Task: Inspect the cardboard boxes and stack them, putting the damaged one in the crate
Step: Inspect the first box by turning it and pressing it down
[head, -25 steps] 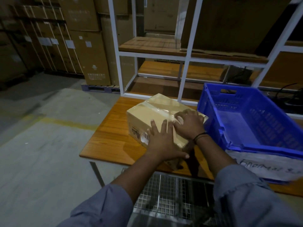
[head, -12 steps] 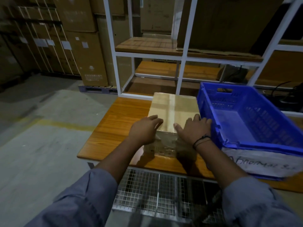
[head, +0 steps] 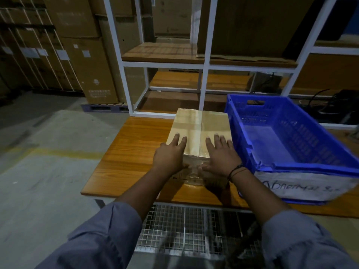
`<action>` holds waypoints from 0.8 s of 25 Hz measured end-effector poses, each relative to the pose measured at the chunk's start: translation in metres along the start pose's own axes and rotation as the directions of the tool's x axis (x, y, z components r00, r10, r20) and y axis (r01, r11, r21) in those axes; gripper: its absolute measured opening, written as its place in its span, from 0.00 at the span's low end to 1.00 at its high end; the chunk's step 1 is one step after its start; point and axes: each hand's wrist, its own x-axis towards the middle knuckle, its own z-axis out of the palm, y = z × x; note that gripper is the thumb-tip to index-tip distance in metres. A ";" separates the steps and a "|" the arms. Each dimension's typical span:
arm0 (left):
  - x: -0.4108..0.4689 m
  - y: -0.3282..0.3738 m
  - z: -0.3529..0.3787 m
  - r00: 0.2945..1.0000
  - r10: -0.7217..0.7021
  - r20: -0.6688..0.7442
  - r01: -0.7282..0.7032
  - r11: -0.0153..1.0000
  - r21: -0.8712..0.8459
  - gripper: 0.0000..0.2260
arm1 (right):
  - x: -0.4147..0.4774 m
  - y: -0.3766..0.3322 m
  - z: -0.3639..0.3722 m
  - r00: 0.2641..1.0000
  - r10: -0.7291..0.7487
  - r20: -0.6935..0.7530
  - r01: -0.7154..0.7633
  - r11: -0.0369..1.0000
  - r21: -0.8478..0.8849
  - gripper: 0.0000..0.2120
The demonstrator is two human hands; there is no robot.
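A taped cardboard box sits on the wooden table, squared up right beside the blue crate. My left hand lies flat on the box's near left top with straight fingers, its thumb down the front face. My right hand rests flat on the near right top the same way, a dark band on its wrist. The crate is empty and carries a white label reading "Abnormal" on its near wall.
A white metal shelf frame with wooden boards stands behind the table. Tall stacked cartons on a pallet fill the back left. A wire mesh cage is below the table's near edge. Concrete floor with a yellow line lies left.
The box was turned from a slanted pose to square beside the crate. Both hands went from gripping its near edge to lying flat with straight fingers on top.
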 end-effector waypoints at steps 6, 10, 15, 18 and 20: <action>0.019 0.010 0.010 0.999 -0.041 -0.033 0.041 0.999 0.012 0.50 | 0.014 -0.010 -0.002 0.998 0.063 0.022 -0.064 0.996 0.064 0.49; 0.032 0.016 0.013 0.997 -0.063 -0.041 0.063 0.998 -0.006 0.49 | 0.027 -0.007 -0.004 0.996 0.076 0.040 -0.078 0.995 0.056 0.48; 0.048 0.019 0.017 0.996 -0.076 -0.056 0.076 0.997 -0.007 0.49 | 0.044 0.001 -0.003 0.997 0.068 0.023 -0.069 0.996 0.058 0.48; 0.058 0.017 0.020 0.996 -0.066 -0.064 0.066 0.998 -0.006 0.48 | 0.051 0.004 -0.004 0.997 0.079 0.010 -0.079 0.994 0.069 0.48; 0.066 0.016 0.022 0.996 -0.060 -0.061 0.060 0.998 0.001 0.49 | 0.057 0.006 -0.004 0.996 0.089 0.011 -0.089 0.994 0.062 0.48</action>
